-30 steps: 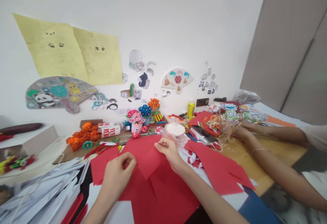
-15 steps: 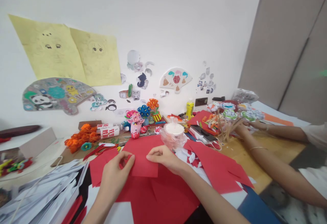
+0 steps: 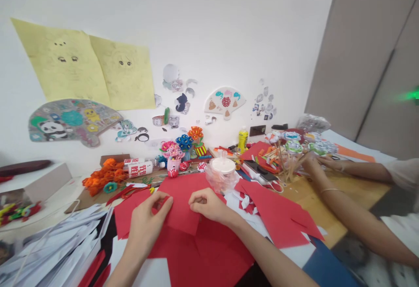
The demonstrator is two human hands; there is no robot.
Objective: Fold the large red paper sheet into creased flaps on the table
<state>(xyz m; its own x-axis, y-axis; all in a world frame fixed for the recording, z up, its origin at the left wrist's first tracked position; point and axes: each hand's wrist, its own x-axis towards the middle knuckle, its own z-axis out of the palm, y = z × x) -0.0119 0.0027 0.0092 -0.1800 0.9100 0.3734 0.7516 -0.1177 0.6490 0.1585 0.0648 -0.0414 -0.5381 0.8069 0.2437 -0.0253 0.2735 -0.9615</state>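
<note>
A small piece of red paper [image 3: 182,213] is stretched between my two hands. My left hand [image 3: 152,217] pinches its left edge between thumb and fingers. On the other side, my right hand [image 3: 209,206] has its thumb and forefinger closed on the right edge. The piece is tilted, its lower right corner hanging down. Beneath it lie larger red sheets [image 3: 209,256], which blend with it in colour, so part of its outline is hard to make out. White paper [image 3: 153,273] shows under the red sheets.
A lidded cup in plastic wrap [image 3: 223,171] stands just beyond my right hand. White paper strips [image 3: 62,252] pile up at left. Orange craft flowers [image 3: 106,175] and a bottle [image 3: 140,167] lie behind. At right, another person's arms [image 3: 340,204] reach over the wooden table [image 3: 356,195].
The small red paper has tilted, its lower right corner dropping slightly. My right hand has shifted a little down with it. My left hand has hardly moved.
</note>
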